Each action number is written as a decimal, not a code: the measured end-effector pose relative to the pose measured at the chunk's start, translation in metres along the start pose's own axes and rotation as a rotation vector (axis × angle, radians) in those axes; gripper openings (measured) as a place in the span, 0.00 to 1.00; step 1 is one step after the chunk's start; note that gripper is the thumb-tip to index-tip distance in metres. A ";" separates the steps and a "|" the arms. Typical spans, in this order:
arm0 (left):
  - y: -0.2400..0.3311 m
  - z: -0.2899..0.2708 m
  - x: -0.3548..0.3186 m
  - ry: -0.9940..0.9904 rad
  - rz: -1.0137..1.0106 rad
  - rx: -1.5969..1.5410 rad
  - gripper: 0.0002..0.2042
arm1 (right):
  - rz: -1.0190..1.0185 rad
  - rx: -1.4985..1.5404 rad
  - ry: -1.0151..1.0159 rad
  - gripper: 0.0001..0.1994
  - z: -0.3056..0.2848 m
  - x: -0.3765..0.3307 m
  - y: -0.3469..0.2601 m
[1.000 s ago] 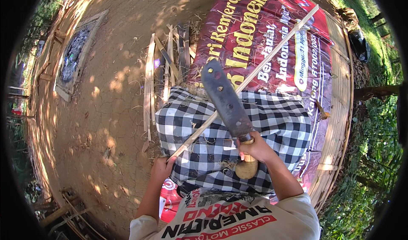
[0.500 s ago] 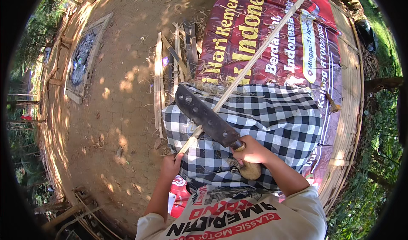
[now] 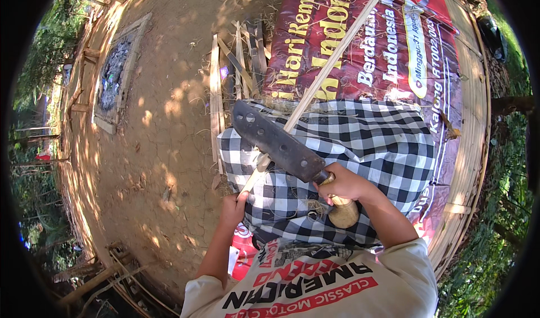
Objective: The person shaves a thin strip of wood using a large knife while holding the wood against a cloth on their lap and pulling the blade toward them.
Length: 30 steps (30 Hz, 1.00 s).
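Note:
My left hand (image 3: 232,208) is closed around the near end of a long pale bamboo strip (image 3: 332,62), which slants away to the far right. In my right hand (image 3: 345,184) is the wooden handle (image 3: 343,213) of a big knife, its broad dark blade (image 3: 274,140) pierced with several holes. The blade lies across the strip, its tip pointing far left, and hides a part of it. Beneath both is a black-and-white checked cloth (image 3: 371,149) over my lap, with thin shavings on it.
Several split bamboo pieces (image 3: 216,93) lie on the bare earth (image 3: 163,149), left of a red printed banner (image 3: 315,36). Along the right runs a bamboo slat platform (image 3: 469,143). A framed pit of ash (image 3: 117,73) is at the far left.
The view has shifted a little. The strip's far end has swung left over the banner. My right hand and the knife have moved slightly right, and both hands keep their hold.

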<state>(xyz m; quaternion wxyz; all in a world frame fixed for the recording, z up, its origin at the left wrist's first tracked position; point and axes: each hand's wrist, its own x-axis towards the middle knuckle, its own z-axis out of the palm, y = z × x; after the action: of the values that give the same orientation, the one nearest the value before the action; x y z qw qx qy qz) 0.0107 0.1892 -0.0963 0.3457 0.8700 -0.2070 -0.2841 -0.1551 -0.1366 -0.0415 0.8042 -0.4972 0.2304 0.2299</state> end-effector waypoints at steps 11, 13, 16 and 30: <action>0.005 0.001 0.000 0.025 0.060 0.079 0.27 | 0.066 0.393 -0.229 0.09 -0.005 0.001 0.008; 0.005 0.003 -0.002 0.029 0.043 0.040 0.27 | -0.028 0.266 -0.122 0.08 -0.001 -0.005 0.000; 0.017 0.004 -0.004 0.040 0.010 0.033 0.26 | -0.137 0.158 0.108 0.06 -0.007 -0.010 -0.006; 0.020 0.000 0.000 0.026 -0.016 0.048 0.30 | 0.114 0.460 -0.269 0.11 -0.004 0.009 0.022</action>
<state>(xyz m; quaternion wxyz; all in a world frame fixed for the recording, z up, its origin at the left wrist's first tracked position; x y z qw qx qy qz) 0.0075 0.1756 -0.0821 0.3251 0.8833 -0.2022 -0.2705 -0.1611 -0.1303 -0.0638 0.9052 -0.2528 0.1951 0.2805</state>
